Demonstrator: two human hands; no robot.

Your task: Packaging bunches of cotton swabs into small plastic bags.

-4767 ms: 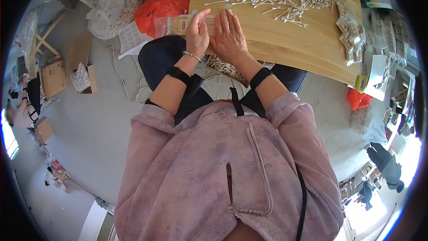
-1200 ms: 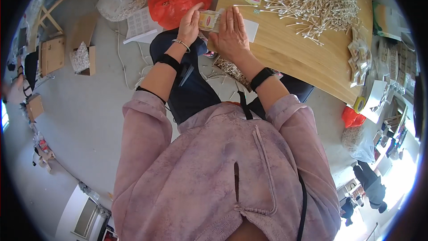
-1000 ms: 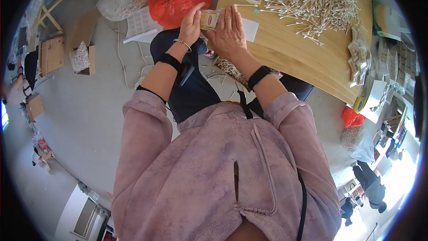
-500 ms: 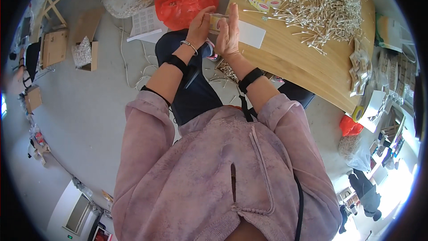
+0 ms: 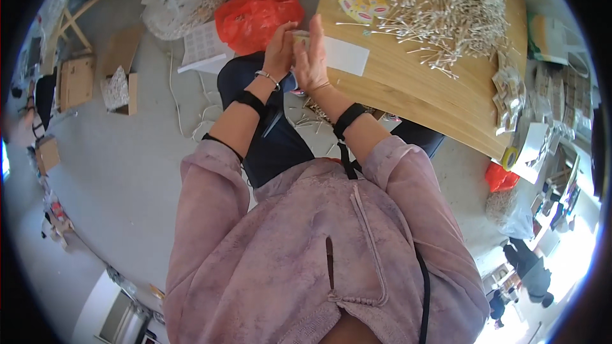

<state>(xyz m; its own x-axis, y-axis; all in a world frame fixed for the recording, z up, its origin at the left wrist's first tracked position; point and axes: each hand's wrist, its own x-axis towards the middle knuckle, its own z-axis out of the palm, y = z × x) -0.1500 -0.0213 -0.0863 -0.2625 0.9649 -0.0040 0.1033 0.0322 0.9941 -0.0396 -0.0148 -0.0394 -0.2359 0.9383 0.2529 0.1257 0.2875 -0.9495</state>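
Observation:
Between my two hands, beside the table's left edge, is a small clear packet [image 5: 301, 39] with some yellow on it. Most of it is covered by fingers, so its contents are hard to make out. My left hand [image 5: 278, 52] wraps it from the left. From the other side my right hand [image 5: 310, 64] presses against it, its fingers pointing away from me. Right of the hands, a white sheet [image 5: 346, 57] lies on the wooden table [image 5: 408, 83]. Farther back are several small yellow-and-white cards [image 5: 356, 7] and a big heap of loose cotton swabs [image 5: 468, 16].
Behind my hands sits a red plastic bag [image 5: 258, 22], near a large clear sack [image 5: 188, 6]. Filled packets [image 5: 508, 95] and a tape roll [image 5: 510, 158] line the table's right side. An open carton [image 5: 132, 92] stands on the floor at left; cords trail nearby.
Both hands have come slightly left and nearer to me with the packet still between them. The whole view has shifted a little. Cards and swabs lie as before.

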